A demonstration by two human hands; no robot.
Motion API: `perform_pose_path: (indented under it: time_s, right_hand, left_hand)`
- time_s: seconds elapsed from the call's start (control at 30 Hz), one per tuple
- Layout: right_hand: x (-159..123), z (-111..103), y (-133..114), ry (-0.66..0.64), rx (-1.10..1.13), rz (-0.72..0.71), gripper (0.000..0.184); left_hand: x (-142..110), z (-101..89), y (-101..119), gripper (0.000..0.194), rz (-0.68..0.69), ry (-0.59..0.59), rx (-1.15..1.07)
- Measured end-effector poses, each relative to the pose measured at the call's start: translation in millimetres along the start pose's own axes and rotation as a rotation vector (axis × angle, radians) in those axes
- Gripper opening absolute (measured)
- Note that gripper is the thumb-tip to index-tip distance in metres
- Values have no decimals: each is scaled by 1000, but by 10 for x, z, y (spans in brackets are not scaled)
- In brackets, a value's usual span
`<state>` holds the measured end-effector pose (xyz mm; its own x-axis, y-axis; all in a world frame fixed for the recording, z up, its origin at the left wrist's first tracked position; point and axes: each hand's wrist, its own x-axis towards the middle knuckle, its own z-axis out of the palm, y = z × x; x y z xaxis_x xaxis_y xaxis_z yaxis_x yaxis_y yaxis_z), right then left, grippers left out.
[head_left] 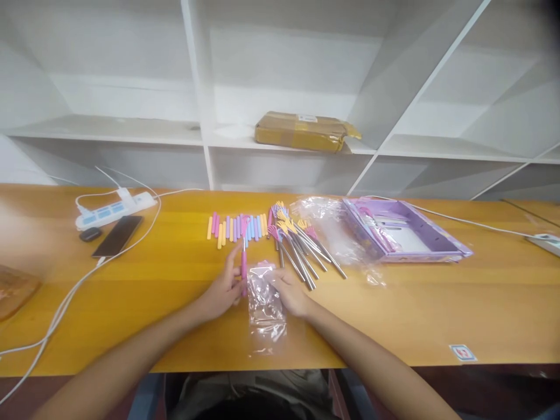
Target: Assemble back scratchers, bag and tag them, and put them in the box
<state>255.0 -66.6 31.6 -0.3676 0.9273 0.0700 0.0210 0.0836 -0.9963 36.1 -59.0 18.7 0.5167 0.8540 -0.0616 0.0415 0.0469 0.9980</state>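
Observation:
My left hand (227, 286) grips a back scratcher (244, 262) by its pink handle; its short metal rod and pink claw head point away from me. In my right hand (289, 290) is a clear plastic bag (266, 309), pinched near its upper end and hanging toward the table's front edge. The scratcher and the bag are side by side. Beyond my left hand lies a row of yellow, pink, purple and blue handle sleeves (231, 228). A pile of back scratchers (301, 248) with bare metal rods and coloured claw heads lies past my right hand.
A purple box (420, 256) with packed items stands at the right, beside crumpled clear plastic (330, 224). On the left are a power strip (116, 210), a phone (117, 236) and white cables (65, 306). A taped parcel (301, 133) rests on the white shelf. A sticker (462, 353) is at front right.

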Motion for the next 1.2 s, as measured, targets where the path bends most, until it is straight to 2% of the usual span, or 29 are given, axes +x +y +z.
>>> perform_pose_path:
  time_s: [0.1,0.23,0.33,0.43,0.53,0.6,0.67,0.73,0.8,0.9,0.97,1.07,1.13,1.2]
  right_hand:
    - [27,-15,0,-79,37,28,75]
    - [14,-52,45,-97,24,12,75]
    - [-23,-35,80,-95,-11,-15,73]
    - [-52,-12,96,-67,-254,-137,67]
    - [-71,5,86,-71,-546,-329,59]
    - [-83,6,69,-77,-604,-390,54]
    - [-97,-9,60,-58,-613,-393,51]
    - [-110,-37,67,-59,-538,-390,57]
    - [-115,-64,83,-57,-363,-386,70]
    - [-92,-64,84,35,-165,-349,83]
    - [-58,-31,60,53,-86,-252,76]
    - [-2,34,31,-23,115,-81,61]
    - [32,48,32,-5,219,-36,60]
    - [68,11,28,76,274,-38,61]
  left_hand:
    - [-3,-12,-50,66,37,-43,94]
    - [8,-49,-21,46,169,17,259]
    - [-31,-48,72,51,207,-6,229]
    - [-77,-24,109,59,229,-35,264]
    - [-92,-18,53,49,230,13,277]
    - [-93,-32,8,43,225,41,245]
    - [-98,-49,-2,43,228,47,245]
    - [-115,-51,30,38,222,73,255]
    - [-144,-24,85,36,199,130,244]
    - [-201,84,134,41,165,157,169]
    - [-232,191,118,45,136,95,134]
    - [-233,353,46,46,137,-71,137]
    - [-193,420,10,46,173,-157,182]
    - [-130,423,8,45,217,-203,230]
